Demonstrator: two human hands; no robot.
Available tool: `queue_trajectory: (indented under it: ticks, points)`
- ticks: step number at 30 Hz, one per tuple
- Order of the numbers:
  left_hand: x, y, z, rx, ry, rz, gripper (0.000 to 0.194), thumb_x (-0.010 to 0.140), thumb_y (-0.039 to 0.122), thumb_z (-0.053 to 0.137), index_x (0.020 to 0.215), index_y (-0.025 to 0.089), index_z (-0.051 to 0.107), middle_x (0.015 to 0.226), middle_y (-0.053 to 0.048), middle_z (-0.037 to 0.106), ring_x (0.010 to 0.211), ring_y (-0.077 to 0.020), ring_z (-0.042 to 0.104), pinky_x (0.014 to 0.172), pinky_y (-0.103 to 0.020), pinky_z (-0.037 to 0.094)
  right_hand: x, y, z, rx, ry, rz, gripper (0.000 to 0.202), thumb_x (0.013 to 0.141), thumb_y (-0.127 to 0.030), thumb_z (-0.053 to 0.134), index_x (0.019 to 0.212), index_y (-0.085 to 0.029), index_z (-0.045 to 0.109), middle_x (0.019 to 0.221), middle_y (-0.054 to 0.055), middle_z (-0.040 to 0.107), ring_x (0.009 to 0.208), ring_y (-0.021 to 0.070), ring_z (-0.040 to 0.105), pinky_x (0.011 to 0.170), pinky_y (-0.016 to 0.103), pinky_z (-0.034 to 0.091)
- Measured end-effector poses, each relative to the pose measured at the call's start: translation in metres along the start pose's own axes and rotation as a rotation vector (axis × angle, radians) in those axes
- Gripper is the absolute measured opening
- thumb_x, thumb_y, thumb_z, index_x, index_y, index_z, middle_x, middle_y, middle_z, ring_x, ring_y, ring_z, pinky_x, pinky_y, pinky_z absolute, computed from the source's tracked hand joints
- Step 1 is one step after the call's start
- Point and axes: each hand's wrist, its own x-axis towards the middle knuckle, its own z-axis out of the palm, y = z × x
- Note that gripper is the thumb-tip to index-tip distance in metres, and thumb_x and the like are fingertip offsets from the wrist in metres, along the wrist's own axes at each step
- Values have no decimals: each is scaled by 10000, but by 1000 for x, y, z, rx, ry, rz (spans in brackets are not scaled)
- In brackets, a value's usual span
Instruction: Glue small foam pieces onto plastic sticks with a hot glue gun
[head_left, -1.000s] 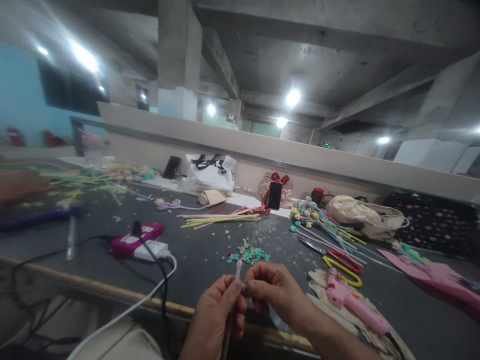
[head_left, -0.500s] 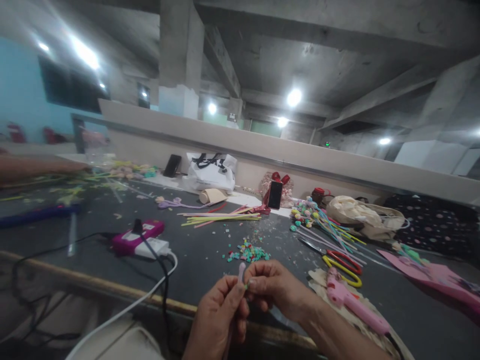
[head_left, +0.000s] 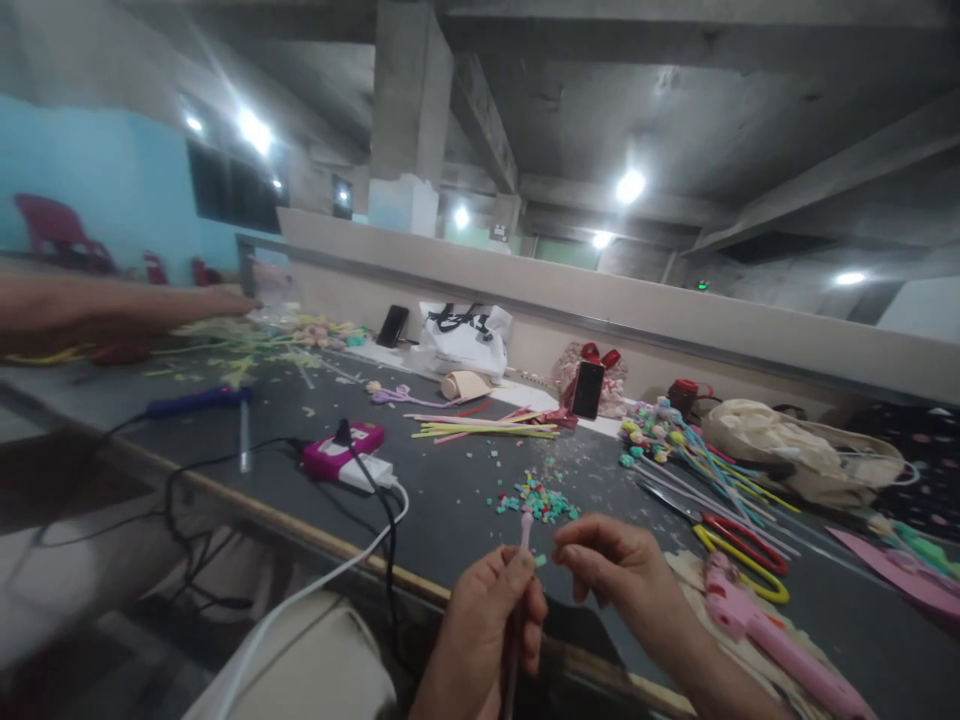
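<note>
My left hand (head_left: 499,610) is closed round a pale pink stick (head_left: 526,530), held upright at the table's front edge. A small green piece (head_left: 541,561) shows at its fingertips, beside the stick. To the right, my right hand (head_left: 611,560) is apart from the stick, its thumb and fingers slightly parted with nothing visible between them. Behind the hands lies a heap of small green, red and yellow pieces (head_left: 540,500). Right of my right hand rest a pink glue gun (head_left: 772,640) and scissors (head_left: 739,555) with red and yellow handles.
A magenta power strip (head_left: 341,455) with cables is at left. Loose sticks (head_left: 487,428) lie mid-table, and bundled sticks with beads (head_left: 660,430) at right. Two phones, a white bag (head_left: 465,340) and a beige bag (head_left: 795,450) stand behind. Another person's arm (head_left: 127,305) reaches in at far left.
My right hand has come away from the stick and its fingers have parted. The view has turned left, so the table things appear further right.
</note>
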Motion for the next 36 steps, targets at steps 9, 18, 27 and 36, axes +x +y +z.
queue_trajectory:
  ticks: [9, 18, 27, 36]
  points:
    - [0, -4, 4, 27, -48, -52, 248, 719, 397, 479, 654, 158, 459, 418, 69, 466, 267, -14, 338, 267, -109, 275, -10, -5, 0, -416, -111, -323, 70, 732, -197, 529, 715, -169, 590, 644, 3, 544, 566, 102, 497, 525, 209, 383]
    - [0, -8, 3, 116, -40, -87, 260, 670, 402, 517, 593, 174, 419, 378, 84, 460, 233, -17, 326, 245, -111, 248, -18, -7, -9, -559, -126, -337, 105, 776, -196, 456, 701, -177, 526, 623, -10, 524, 537, 91, 490, 510, 188, 365]
    - [2, -12, 2, 365, -62, -163, 208, 675, 373, 485, 600, 188, 428, 297, 87, 472, 173, -36, 323, 242, -122, 138, -17, -21, -42, -670, -105, -440, 103, 774, -227, 482, 700, -189, 544, 653, 18, 569, 611, 119, 523, 569, 222, 393]
    - [-5, -13, 8, 412, -55, -159, 222, 653, 378, 506, 566, 186, 435, 265, 87, 444, 177, -32, 299, 251, -118, 120, -18, -33, -45, -811, -280, -495, 132, 769, -228, 496, 736, -199, 621, 785, 46, 587, 729, 126, 551, 641, 224, 433]
